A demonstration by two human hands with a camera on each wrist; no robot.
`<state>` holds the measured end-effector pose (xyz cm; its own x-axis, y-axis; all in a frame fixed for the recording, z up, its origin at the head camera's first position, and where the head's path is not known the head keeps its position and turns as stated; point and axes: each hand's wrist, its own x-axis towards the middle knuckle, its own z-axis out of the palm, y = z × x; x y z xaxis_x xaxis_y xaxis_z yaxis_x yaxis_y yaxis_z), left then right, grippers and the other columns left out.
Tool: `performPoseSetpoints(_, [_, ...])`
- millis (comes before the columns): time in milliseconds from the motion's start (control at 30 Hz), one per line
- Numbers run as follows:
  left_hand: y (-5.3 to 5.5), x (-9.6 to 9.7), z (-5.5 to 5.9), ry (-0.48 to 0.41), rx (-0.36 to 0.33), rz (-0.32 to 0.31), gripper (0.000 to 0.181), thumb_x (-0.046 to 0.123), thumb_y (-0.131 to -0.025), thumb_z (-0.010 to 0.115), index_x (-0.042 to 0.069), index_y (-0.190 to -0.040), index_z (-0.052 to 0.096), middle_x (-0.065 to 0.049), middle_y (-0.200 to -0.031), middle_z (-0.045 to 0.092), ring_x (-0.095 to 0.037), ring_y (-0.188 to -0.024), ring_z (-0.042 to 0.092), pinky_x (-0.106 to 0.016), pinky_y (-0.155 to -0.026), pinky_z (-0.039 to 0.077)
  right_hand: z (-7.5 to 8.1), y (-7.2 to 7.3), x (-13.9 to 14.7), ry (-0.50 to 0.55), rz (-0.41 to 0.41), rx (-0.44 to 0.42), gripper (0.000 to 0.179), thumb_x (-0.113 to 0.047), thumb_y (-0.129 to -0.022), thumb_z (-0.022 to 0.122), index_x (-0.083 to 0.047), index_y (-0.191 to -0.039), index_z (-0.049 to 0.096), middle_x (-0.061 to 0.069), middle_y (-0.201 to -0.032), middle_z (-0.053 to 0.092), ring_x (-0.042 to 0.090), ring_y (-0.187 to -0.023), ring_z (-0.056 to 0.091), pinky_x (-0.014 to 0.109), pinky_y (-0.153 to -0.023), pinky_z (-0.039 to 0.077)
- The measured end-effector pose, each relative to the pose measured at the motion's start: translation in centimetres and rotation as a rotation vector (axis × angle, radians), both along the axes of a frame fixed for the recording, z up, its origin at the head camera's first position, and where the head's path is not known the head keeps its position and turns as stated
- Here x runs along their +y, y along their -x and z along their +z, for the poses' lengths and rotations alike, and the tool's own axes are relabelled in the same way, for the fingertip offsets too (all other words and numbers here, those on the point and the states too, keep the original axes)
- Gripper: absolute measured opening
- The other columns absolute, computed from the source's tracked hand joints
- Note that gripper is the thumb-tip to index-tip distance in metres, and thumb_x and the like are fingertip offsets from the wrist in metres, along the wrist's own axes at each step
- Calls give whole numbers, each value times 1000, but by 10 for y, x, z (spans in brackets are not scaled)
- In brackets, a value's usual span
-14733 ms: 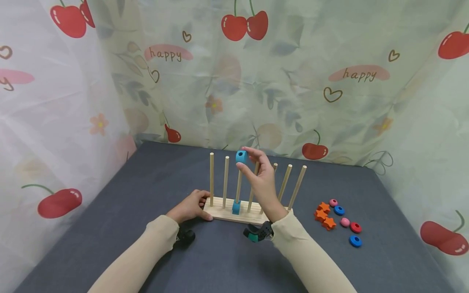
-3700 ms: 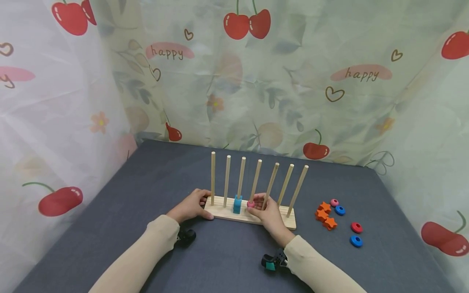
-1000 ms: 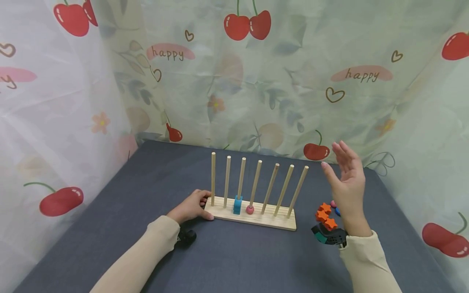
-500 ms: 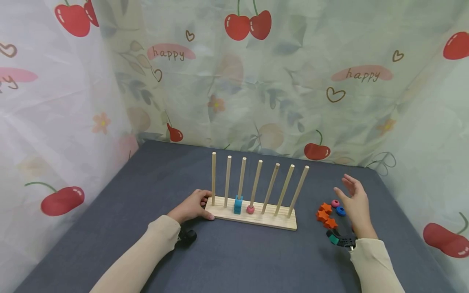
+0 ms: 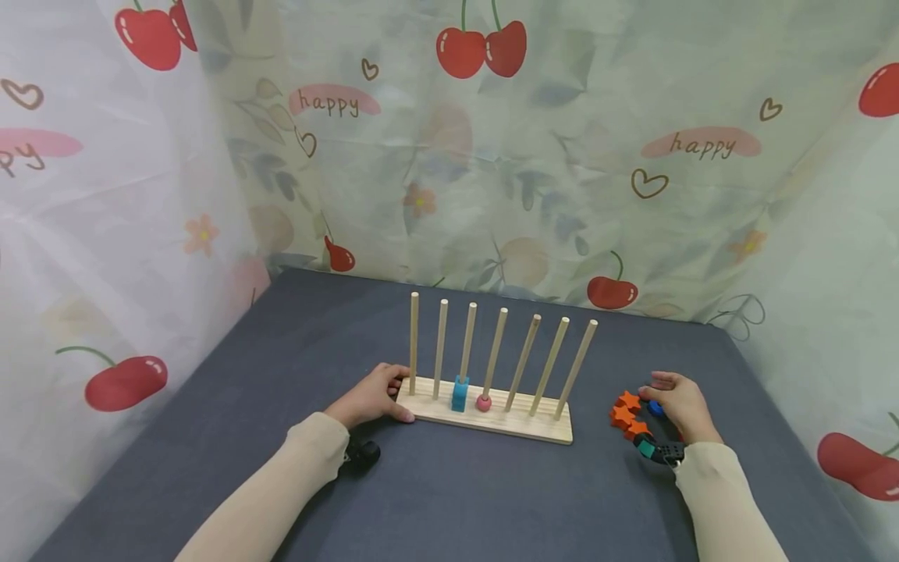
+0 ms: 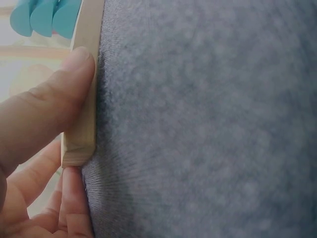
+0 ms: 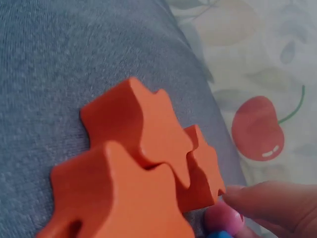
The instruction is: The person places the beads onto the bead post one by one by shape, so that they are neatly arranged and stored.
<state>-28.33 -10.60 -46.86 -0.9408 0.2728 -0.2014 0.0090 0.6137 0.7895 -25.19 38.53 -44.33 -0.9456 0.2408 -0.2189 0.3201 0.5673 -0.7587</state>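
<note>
My left hand (image 5: 368, 398) grips the left end of a wooden peg board (image 5: 537, 427), thumb along its front edge (image 6: 86, 124) and fingers at the end in the left wrist view. Light-blue blocks (image 5: 460, 394) are stacked on the third peg from the left; a pink bead (image 5: 484, 403) sits at the foot of the fourth. Over to the right, my right hand (image 5: 684, 406) is down at the loose pieces. Its fingers pinch another pink bead (image 7: 222, 217), beside orange star beads (image 7: 168, 129); the hand hides that bead in the head view.
By the right hand lie several orange stars (image 5: 625, 415) and a blue ring (image 5: 655, 408), partly covered. Other loose pieces are hidden under the hand and wrist. Upright pegs (image 5: 577, 367) rise from the board. A printed curtain (image 5: 534, 195) stands behind the dark tabletop (image 5: 477, 492).
Another blue block and a pink bead have gone onto the pegs. The right hand has since left the board, moved right and come down onto another pink bead. The left hand stays on the board.
</note>
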Motion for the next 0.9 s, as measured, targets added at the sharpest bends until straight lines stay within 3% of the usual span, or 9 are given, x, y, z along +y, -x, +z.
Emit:
performPoseSetpoints(233, [1, 0, 0, -3, 2, 2, 81, 11, -68, 89, 4, -138, 49, -12, -124, 46, -27, -116, 49, -44, -101, 42, -4, 3, 4, -66, 11, -10, 54, -20, -95, 61, 10, -136, 44, 30, -127, 55, 43, -114, 50, 58, -99, 37])
performPoseSetpoints(433, [0, 0, 0, -1, -1, 0, 80, 11, -68, 88, 4, -138, 49, -12, -124, 46, -27, -117, 49, -44, -102, 42, -5, 3, 1, -112, -43, 10, 46, -19, -94, 60, 7, -131, 52, 28, -125, 57, 40, -111, 52, 57, -96, 40])
performPoseSetpoints(567, [0, 0, 1, -1, 4, -3, 81, 11, -68, 88, 4, -138, 49, -13, -124, 46, -28, -117, 49, -45, -102, 42, 1, 2, -5, -127, -141, 81, 42, -20, -95, 57, 5, -130, 54, 29, -128, 54, 39, -111, 50, 55, -94, 42])
performPoseSetpoints(700, [0, 1, 1, -12, 0, -2, 80, 11, -68, 88, 4, -138, 49, -13, -124, 46, -27, -117, 49, -44, -102, 42, 12, 2, -15, -96, -240, 185, 44, -28, -97, 56, 0, -132, 55, 23, -129, 56, 32, -107, 54, 42, -83, 46])
performPoseSetpoints(900, [-1, 0, 2, -17, -5, 0, 80, 10, -68, 88, 4, -137, 49, -13, -124, 45, -28, -116, 49, -45, -102, 42, 48, -1, -39, -4, -333, 367, 48, -44, -92, 61, -17, -132, 61, 3, -124, 63, -2, -93, 58, 21, -74, 43])
